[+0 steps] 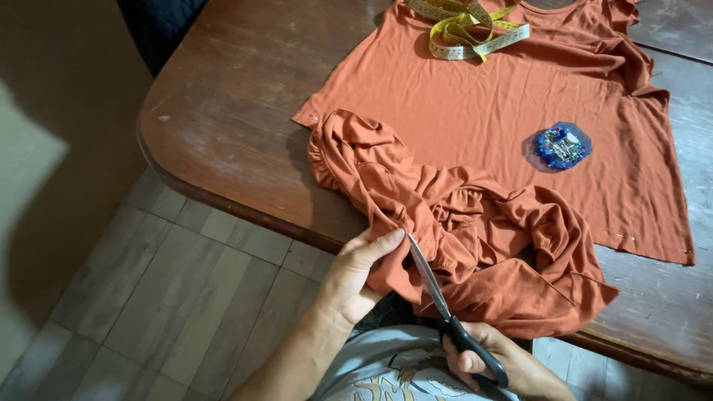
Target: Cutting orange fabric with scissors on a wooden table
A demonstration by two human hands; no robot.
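An orange garment (475, 104) lies spread on a dark wooden table (238, 126), and its bunched ruffled part (475, 230) hangs over the near edge. My left hand (356, 271) pinches a fold of that bunched cloth at the table edge. My right hand (497, 364) grips the black handles of a pair of scissors (438, 297). The blades point up and to the left, with their tip against the cloth beside my left thumb.
A yellow measuring tape (471, 30) lies coiled on the garment near its neckline. A blue round pin holder (561, 146) sits on the cloth at the right. Grey tiled floor (163, 297) shows below the table's rounded corner. A dark chair back (160, 26) stands at the far side.
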